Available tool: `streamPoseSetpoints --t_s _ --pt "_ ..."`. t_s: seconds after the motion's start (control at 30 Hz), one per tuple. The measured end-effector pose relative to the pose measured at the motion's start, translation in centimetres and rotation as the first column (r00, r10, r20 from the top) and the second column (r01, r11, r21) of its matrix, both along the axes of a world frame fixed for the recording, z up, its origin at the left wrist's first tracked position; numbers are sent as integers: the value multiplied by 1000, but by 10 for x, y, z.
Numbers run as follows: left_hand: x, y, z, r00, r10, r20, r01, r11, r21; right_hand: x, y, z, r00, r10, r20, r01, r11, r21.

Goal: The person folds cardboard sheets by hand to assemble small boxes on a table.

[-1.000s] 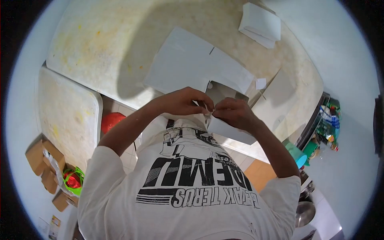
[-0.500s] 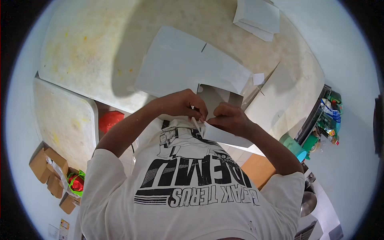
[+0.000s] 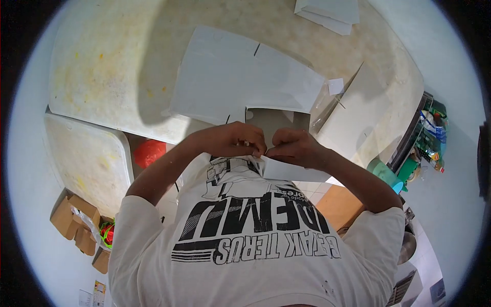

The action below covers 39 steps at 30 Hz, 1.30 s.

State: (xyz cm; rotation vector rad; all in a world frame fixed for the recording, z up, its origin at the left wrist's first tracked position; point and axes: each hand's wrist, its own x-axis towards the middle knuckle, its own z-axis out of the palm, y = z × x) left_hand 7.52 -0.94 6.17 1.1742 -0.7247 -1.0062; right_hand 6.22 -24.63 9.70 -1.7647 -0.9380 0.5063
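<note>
Head view: white carton (image 3: 295, 173), partly folded, at near edge of desk (image 3: 112, 77), directly in front of person's shirt (image 3: 276, 276); its grey inside shows through a gap just beyond the hands. Left hand (image 3: 240, 140) at carton's near left corner, grip pinched closed on that corner; any smaller piece between the fingertips too small to make out. Right hand (image 3: 299, 148) just beside it, over carton's near wall, thumb and fingers closed on the upper edge. Both hands close together, fingertips nearly meeting.

Around the carton: broad white panel (image 3: 240, 71) lies flat beyond and to its left, dark slot in far edge; another white panel (image 3: 358, 110) to its right; whether either is joined to it, cannot tell. Small white square (image 3: 335, 86) beyond and right of carton; folded white card (image 3: 327, 15) farther off that way. Red bag (image 3: 150, 152) left of carton, below desk level; turquoise container (image 3: 386, 176) well to its right
</note>
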Motion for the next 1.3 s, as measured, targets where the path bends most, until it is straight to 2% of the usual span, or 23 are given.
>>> streamPoseSetpoints --t_s 0.1,0.23,0.33,0.43,0.53,0.57,0.67,0.73,0.8,0.83,0.93,0.97,1.07,1.17,1.23,1.3 --pt "-4 -2 3 995 70 69 -71 997 15 0 3 0 999 -25 -38 27 999 36" --pt "2 0 18 990 87 108 -94 994 58 -5 4 1 994 -56 -89 55 998 -21" --pt "-6 -1 37 833 233 501 -365 913 184 -10 4 -4 987 -104 -123 95 992 -83" --pt "-7 2 76 897 351 269 -441 741 505 -10 14 2 987 -147 -59 137 979 -150" --pt "-11 -7 87 814 405 416 -578 637 510 12 27 23 979 -196 57 203 963 -177" --pt "-9 -8 89 792 380 478 -597 646 476 22 31 33 974 -199 105 218 953 -209" --pt "-10 -10 91 780 514 356 -624 613 484 34 45 50 935 -203 293 288 914 -287" --pt "-12 -7 89 742 578 338 -670 620 409 32 56 57 896 -207 393 344 883 -319" --pt "-15 0 77 717 623 312 -697 634 335 22 70 64 865 -213 455 393 852 -346" --pt "-17 1 68 693 607 390 -718 630 295 13 76 55 892 -248 377 398 827 -397" --pt "-31 9 38 610 724 321 -790 529 309 15 80 27 784 -200 588 394 891 -223" --pt "-39 10 25 593 737 325 -799 488 351 13 82 12 766 -189 615 378 906 -193" --pt "-62 18 6 525 680 512 -841 323 434 -2 90 -28 722 -153 675 328 935 -139" --pt "-76 24 3 415 752 511 -889 216 405 -14 102 -47 730 -154 665 312 942 -126" --pt "-81 35 -4 442 702 558 -883 230 410 -21 110 -59 778 -194 597 317 942 -107" --pt "-86 44 -11 452 680 577 -881 239 408 -23 116 -67 717 -189 671 286 958 -36"
